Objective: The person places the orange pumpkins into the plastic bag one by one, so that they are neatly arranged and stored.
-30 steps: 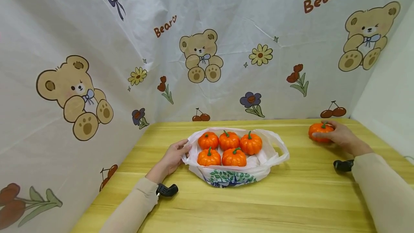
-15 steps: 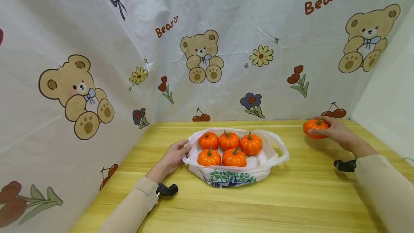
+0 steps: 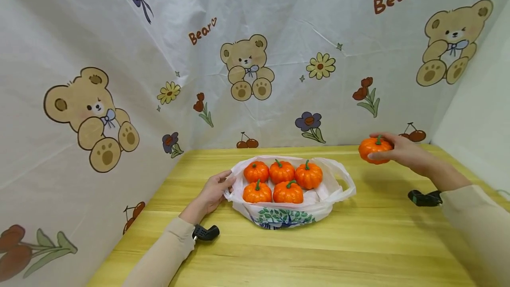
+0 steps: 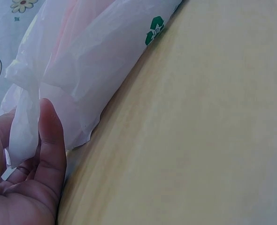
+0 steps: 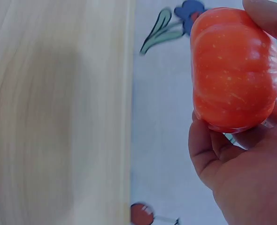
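A white plastic bag with a green tree print sits spread open on the table, several small orange pumpkins with green stems inside it. My left hand grips the bag at its left end; in the left wrist view the handle loop passes between thumb and fingers. Above the table, to the right of the bag, my right hand holds another orange pumpkin between thumb and fingers, stem upward. The right wrist view shows this pumpkin from its ribbed side, thumb and fingers at opposite ends.
The wooden table ends at the back against a hanging cloth printed with bears and flowers. A white wall stands on the right. The bag's right handle loops out toward the right hand.
My right hand has lifted the pumpkin off the table at the right and carried it leftward, closer to the bag. The left hand and the bag have stayed in place.
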